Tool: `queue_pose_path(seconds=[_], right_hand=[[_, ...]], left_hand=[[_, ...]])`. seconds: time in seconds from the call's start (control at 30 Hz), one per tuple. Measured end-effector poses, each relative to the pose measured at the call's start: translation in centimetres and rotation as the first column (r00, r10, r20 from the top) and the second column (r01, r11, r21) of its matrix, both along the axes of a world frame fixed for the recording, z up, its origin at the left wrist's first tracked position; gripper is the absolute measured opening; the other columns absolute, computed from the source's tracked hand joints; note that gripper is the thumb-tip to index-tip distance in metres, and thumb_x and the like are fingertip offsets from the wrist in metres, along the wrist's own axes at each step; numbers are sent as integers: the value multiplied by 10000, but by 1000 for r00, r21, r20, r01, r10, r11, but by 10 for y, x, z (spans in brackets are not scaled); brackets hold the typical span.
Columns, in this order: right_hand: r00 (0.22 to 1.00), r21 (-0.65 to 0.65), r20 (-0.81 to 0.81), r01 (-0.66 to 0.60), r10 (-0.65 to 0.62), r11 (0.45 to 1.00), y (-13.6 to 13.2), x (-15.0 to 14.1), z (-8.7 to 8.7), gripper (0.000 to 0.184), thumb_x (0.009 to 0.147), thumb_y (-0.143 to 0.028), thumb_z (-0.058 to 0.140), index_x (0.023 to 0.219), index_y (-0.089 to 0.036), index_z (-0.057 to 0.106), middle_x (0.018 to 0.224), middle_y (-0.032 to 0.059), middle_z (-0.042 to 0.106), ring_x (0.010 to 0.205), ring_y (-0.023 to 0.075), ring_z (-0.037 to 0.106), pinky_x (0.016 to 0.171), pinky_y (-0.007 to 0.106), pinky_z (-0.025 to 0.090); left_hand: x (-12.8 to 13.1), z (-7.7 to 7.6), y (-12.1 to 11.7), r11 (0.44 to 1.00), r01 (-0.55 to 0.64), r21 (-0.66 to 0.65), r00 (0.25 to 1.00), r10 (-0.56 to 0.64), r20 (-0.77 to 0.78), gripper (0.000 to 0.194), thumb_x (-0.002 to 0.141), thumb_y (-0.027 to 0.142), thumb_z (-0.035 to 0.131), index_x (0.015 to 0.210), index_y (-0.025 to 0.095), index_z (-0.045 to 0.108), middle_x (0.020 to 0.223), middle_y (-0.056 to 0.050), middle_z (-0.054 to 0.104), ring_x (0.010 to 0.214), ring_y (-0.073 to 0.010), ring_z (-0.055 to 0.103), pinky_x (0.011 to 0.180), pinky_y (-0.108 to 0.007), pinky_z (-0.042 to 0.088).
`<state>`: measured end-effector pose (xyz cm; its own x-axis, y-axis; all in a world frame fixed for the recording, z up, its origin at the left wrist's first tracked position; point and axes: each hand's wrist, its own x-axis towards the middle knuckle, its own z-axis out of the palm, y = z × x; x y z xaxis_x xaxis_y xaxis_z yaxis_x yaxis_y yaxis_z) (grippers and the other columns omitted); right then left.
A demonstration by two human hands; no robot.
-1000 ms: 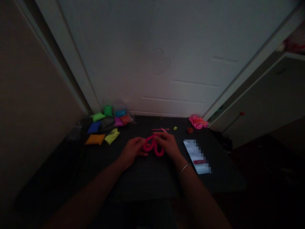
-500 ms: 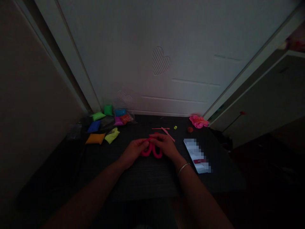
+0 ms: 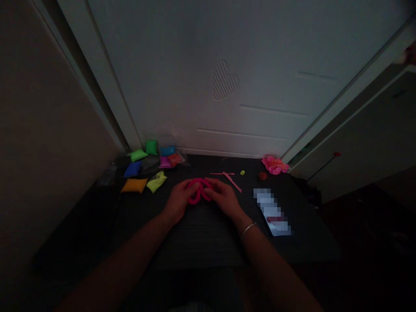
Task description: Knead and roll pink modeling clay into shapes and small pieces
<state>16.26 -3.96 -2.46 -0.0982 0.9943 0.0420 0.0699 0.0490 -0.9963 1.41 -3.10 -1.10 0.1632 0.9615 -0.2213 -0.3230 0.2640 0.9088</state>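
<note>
A pink rope of modelling clay (image 3: 195,200), bent into loops, is held between both hands over the dark table. My left hand (image 3: 178,200) grips its left side, the thumb lying over the loop. On the other side my right hand (image 3: 225,197) has its fingers closed on the right part of the clay, with a bracelet (image 3: 248,229) at the wrist. Just beyond the right hand lie two pink modelling tools (image 3: 232,182), one crossing the other's end. A small yellow-green piece (image 3: 242,173) and a brown lump (image 3: 262,176) sit farther right.
Several coloured clay packets, among them an orange one (image 3: 134,185) and a yellow one (image 3: 157,182), lie at the back left of the table (image 3: 201,245). A phone with a blurred screen (image 3: 272,212) is at right. A pink flower (image 3: 275,165) stands near the white panel (image 3: 182,78).
The pink clay has been turned and drawn up: its hanging loops now form a rounder shape between the hands. My hands have moved slightly apart. The view has shifted a little.
</note>
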Motion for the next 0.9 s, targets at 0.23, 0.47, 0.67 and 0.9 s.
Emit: queue_pose_path(seconds=[0.23,0.47,0.67,0.9], right_hand=[[938,227,346,-50,-33,973,-7,-4,1,595,681,-342,665,1235,-242,476,1153,42,597,944,197,598,841,334,464],[930,259,365,-57,-43,964,-7,-5,1,522,725,-319,626,1221,-227,492,1153,53,596,997,198,579,878,341,448],[912,404,392,-52,-122,913,-9,-6,5,556,694,-303,664,1216,-254,478,1263,76,488,1155,211,456,913,359,429],[890,411,416,0,-187,911,-13,-9,5,420,667,-331,677,1060,-240,561,1325,92,363,1018,208,534,699,303,526]], left_hand=[[1,-3,1,993,-117,-28,992,118,44,284,624,316,690,804,110,615,662,-6,616,561,-85,531,530,-196,399],[0,0,1,996,-75,-36,995,77,58,367,629,283,692,955,141,602,776,-26,650,626,-103,573,568,-210,427],[-1,-1,3,987,-154,-37,980,157,120,292,642,275,684,871,134,572,728,-10,624,602,-100,569,543,-207,435],[2,1,2,988,-153,-10,957,150,246,226,691,263,649,845,174,510,743,14,606,611,-90,569,546,-203,447]])
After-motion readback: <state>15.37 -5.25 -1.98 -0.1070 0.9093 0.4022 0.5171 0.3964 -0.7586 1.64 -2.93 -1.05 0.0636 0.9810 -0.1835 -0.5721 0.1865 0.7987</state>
